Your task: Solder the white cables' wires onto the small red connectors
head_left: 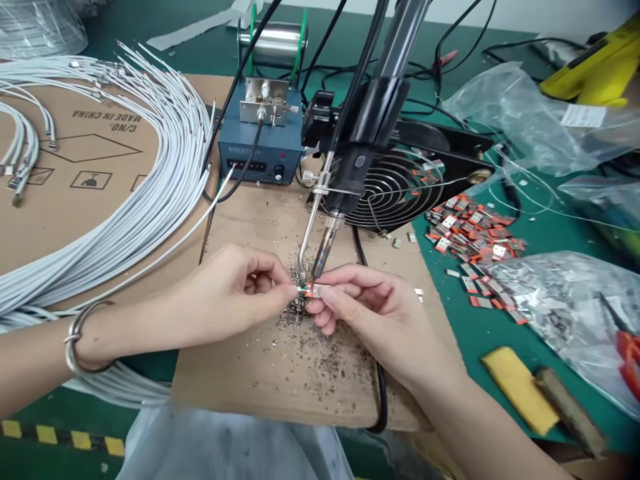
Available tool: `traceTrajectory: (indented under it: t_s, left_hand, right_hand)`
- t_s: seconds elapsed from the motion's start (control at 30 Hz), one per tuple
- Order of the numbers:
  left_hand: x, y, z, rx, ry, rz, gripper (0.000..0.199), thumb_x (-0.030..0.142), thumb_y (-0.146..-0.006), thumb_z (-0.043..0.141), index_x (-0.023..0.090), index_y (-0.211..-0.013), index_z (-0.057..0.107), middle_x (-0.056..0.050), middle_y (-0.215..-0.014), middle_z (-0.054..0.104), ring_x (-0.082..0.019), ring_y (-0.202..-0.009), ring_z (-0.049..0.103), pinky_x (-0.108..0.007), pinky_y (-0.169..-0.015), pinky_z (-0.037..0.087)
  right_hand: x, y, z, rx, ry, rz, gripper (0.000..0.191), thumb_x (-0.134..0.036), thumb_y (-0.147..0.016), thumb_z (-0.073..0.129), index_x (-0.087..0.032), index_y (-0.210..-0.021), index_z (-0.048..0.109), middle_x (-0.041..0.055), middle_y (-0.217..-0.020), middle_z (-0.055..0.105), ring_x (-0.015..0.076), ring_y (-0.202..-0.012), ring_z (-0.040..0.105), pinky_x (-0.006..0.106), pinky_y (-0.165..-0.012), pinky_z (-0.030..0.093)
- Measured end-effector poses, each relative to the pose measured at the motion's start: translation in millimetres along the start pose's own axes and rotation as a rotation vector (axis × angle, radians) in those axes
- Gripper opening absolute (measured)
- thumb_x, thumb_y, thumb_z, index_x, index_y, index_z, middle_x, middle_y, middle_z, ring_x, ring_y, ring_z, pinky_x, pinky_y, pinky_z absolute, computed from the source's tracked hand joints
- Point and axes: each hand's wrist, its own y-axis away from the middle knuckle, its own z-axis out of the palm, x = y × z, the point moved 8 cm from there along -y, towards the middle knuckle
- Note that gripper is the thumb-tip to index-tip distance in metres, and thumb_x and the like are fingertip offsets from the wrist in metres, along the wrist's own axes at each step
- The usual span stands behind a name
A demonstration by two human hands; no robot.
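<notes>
Under the tip of the mounted soldering iron [327, 247], my two hands meet. My left hand [250, 293] is closed in a pinch on a wire end, whose thin coloured strands show just past the fingertips; most of it is hidden by the fingers. Between the thumb and fingers of my right hand [370, 307] is a small silver metal connector [320, 290] with an orange part facing the strands. The iron's tip touches or nearly touches that orange part. A bent metal solder feed tube [309, 233] ends beside the tip.
A large coil of white cables [170, 187] lies at left on cardboard. Behind stand a blue solder feeder box [257, 150], a solder spool [273, 43] and a black fan [385, 190]. At right are piled connectors [470, 230], plastic bags [560, 300], a yellow sponge [520, 390] and red-handled scissors [630, 360].
</notes>
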Motion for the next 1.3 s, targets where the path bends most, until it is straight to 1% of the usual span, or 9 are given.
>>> traceTrajectory:
  t_s: [0.13,0.33,0.53,0.73,0.83,1.0,1.2,1.3]
  left_hand:
    - [0,0,-0.7,0.006,0.009,-0.002,0.016,0.03,-0.079,0.053,0.02,-0.076,0.065,0.002,-0.068,0.063,-0.009,-0.062,0.052,-0.019,-0.054,0.039]
    - [0,1,-2.2,0.024,0.0,-0.012,0.017,0.031,-0.078,0.054,0.019,-0.075,0.066,0.001,-0.067,0.063,-0.009,-0.06,0.051,-0.019,-0.051,0.038]
    - [1,1,-1.9,0.024,0.005,0.005,0.017,0.031,-0.078,0.055,0.018,-0.076,0.066,0.0,-0.067,0.063,-0.009,-0.06,0.052,-0.019,-0.052,0.038]
    - [1,1,-1.3,0.023,-0.025,0.011,0.017,0.032,-0.079,0.054,0.019,-0.076,0.066,0.001,-0.067,0.062,-0.009,-0.06,0.051,-0.019,-0.051,0.038]
    - [0,3,-1.6,0.029,-0.08,0.009,0.017,0.032,-0.08,0.053,0.022,-0.076,0.066,0.003,-0.063,0.059,-0.008,-0.057,0.048,-0.019,-0.049,0.036]
    - [-1,4,-2.0,0.027,-0.101,0.004,0.018,0.033,-0.08,0.052,0.023,-0.076,0.066,0.004,-0.058,0.054,-0.007,-0.053,0.043,-0.019,-0.046,0.031]
    - [-2,2,-2.1,0.022,-0.092,0.006,0.018,0.033,-0.081,0.051,0.023,-0.076,0.065,0.004,-0.059,0.053,-0.008,-0.055,0.043,-0.019,-0.048,0.032]
    - [0,3,-1.6,0.023,-0.085,0.017,0.019,0.034,-0.081,0.052,0.023,-0.077,0.066,0.003,-0.062,0.055,-0.008,-0.057,0.045,-0.02,-0.049,0.033]
  right_hand:
    - [1,-1,1,-0.013,-0.012,0.0,0.01,-0.021,-0.072,0.073,-0.015,-0.078,0.067,0.0028,-0.065,0.069,0.0073,-0.051,0.062,0.012,-0.049,0.052]
    - [0,-1,0,0.008,0.01,0.003,0.011,-0.024,-0.072,0.073,-0.016,-0.077,0.067,0.0026,-0.064,0.069,0.0072,-0.05,0.061,0.012,-0.048,0.052]
    - [-4,2,0,0.029,0.061,-0.033,0.012,-0.025,-0.071,0.073,-0.016,-0.077,0.067,0.0033,-0.064,0.068,0.0083,-0.05,0.061,0.014,-0.047,0.052]
    - [-1,0,0,0.005,0.045,-0.016,0.01,-0.024,-0.072,0.072,-0.017,-0.077,0.067,0.0028,-0.065,0.069,0.0078,-0.051,0.061,0.013,-0.047,0.052]
    - [-2,0,0,0.035,0.105,-0.023,0.011,-0.024,-0.07,0.073,-0.016,-0.075,0.065,0.0026,-0.063,0.068,0.008,-0.049,0.06,0.013,-0.046,0.052]
    - [-11,3,-3,0.163,0.333,-0.154,0.011,-0.02,-0.066,0.074,-0.016,-0.072,0.065,0.0012,-0.056,0.064,0.0093,-0.046,0.058,0.015,-0.043,0.049]
    - [-15,4,-2,0.174,0.397,-0.204,0.013,-0.019,-0.064,0.075,-0.017,-0.07,0.065,0.0011,-0.056,0.063,0.0091,-0.047,0.057,0.015,-0.042,0.047]
    - [-17,5,-3,0.179,0.402,-0.183,0.012,-0.023,-0.065,0.074,-0.016,-0.07,0.065,0.0017,-0.056,0.062,0.0092,-0.045,0.057,0.015,-0.041,0.048]
